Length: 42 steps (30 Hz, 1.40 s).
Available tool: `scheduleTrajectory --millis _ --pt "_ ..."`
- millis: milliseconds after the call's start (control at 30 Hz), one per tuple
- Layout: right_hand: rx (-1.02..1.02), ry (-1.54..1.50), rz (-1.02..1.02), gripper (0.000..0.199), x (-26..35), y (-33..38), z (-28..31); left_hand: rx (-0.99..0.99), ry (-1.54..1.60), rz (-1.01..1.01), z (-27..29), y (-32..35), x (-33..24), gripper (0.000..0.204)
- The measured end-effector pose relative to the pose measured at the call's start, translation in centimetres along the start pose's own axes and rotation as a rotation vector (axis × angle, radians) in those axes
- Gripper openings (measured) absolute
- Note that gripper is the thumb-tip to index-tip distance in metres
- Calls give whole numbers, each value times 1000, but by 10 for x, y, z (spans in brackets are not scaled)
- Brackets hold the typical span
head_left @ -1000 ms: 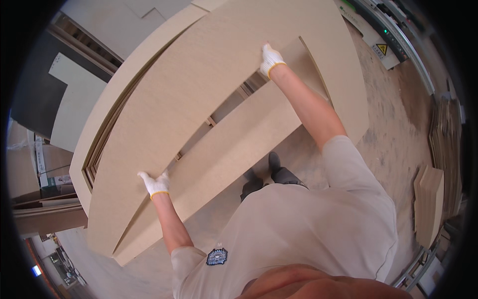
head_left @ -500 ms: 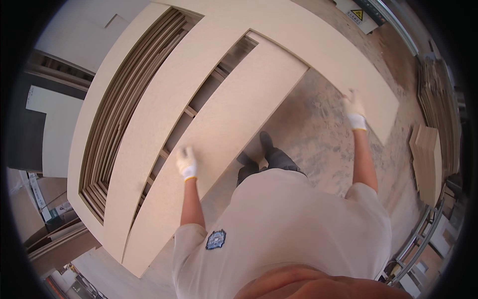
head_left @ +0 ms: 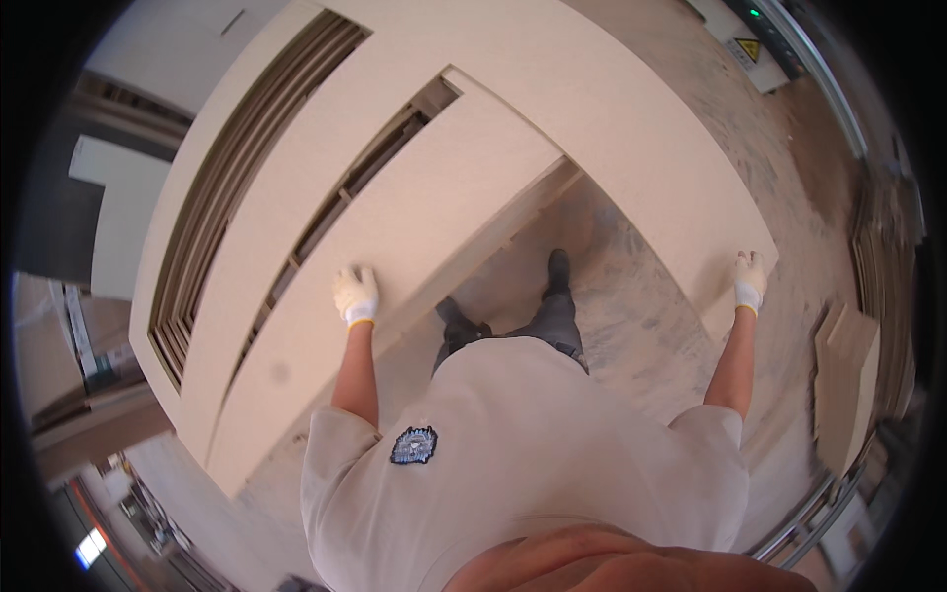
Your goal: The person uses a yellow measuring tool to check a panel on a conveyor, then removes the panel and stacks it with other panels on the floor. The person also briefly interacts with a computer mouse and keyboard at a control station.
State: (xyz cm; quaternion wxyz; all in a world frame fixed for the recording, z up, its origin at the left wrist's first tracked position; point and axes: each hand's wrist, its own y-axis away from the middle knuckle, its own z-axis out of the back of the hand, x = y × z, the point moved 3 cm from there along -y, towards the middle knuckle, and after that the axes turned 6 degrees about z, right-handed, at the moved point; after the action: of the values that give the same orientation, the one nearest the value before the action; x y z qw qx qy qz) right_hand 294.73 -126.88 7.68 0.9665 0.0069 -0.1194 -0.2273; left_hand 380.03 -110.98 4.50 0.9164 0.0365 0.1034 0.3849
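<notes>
gloved left hand (head_left: 356, 295) flat on board (head_left: 414, 247)

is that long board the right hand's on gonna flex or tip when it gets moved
The board looks flat and thick-edged, so probably stiff rather than floppy. It is long and held only at its end by the right hand, so likely heavy and prone to swing. The smooth face may slip under gloves; the left hand rests on another panel.

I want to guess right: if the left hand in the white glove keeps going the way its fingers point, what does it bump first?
The left hand already lies on the narrow beige board. Sliding on, it would probably just run up that board's face; depth is hard to judge.
</notes>
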Motion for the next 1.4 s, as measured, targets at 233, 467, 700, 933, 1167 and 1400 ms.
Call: scheduleTrajectory --millis 233,467,700,933,1167,1400 --pt "36 377 16 67 -91 -181 -25 99 24 -38 -29 51 -132 48" --pt "276 173 190 53 -156 -225 -77 -107 -108 -75 -56 83 -227 57" --pt "472 -238 232 73 -150 -245 -66 190 284 27 -43 156 -271 52" --pt "448 -182 290 80 -149 -246 -85 625 590 7 -135 402 -310 49" --pt "926 -719 194 70 -159 -134 -115 1010 925 222 -195 558 -356 68" --pt "903 -656 335 56 -169 36 -128 469 1249 610 -218 587 -280 61"
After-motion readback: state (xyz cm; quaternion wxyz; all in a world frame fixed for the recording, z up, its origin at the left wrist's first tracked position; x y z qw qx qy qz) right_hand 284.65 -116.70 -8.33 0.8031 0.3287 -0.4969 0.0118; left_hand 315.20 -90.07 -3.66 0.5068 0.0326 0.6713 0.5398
